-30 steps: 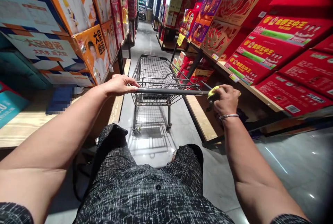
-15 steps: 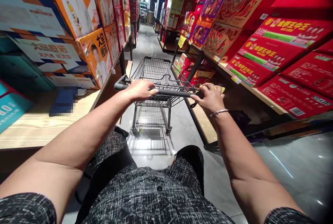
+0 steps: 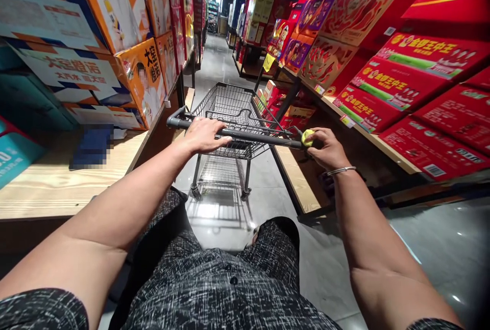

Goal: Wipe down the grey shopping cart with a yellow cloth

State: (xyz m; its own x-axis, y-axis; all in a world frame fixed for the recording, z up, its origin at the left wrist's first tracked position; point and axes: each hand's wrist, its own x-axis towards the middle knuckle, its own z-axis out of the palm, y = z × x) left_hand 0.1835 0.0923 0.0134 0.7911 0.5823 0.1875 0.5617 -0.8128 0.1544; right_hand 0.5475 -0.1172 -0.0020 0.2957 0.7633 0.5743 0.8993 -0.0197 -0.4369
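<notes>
Garment (image 3: 214,279), dark with pale flecks, lower centre of frame: nearest item, my own clothing.

Bracelet (image 3: 339,170), thin metal, on the right wrist, right of centre.

Left hand (image 3: 204,136), centre-left: fingers curled over the handle bar (image 3: 260,137), palm on top, some way in from the bar's left end.

Right hand (image 3: 327,148), centre-right: fingers closed round the bar's right end, thumb against a yellow-green cap (image 3: 307,138).

Shopping cart (image 3: 229,102), dark wire, centre of frame: stands on the glossy grey floor (image 3: 421,238) between the two shelf runs, its handle sloping down to the right in the picture.

Wooden shelf (image 3: 49,187), left edge, with orange boxes (image 3: 143,72) stacked above it.

Red boxes (image 3: 386,85), right side, on a slanted rack; low wooden ledge (image 3: 296,177) just beside the cart's right flank.

Aisle (image 3: 218,59), upper centre, running on to far shelving.

Handling note, my judgement: I am steering the cart along the aisle. The hands sit unevenly on the bar, so I would push evenly through both palms with firm grips. I would also favour the left a touch, to hold the front wheels off the ledge on the right.
</notes>
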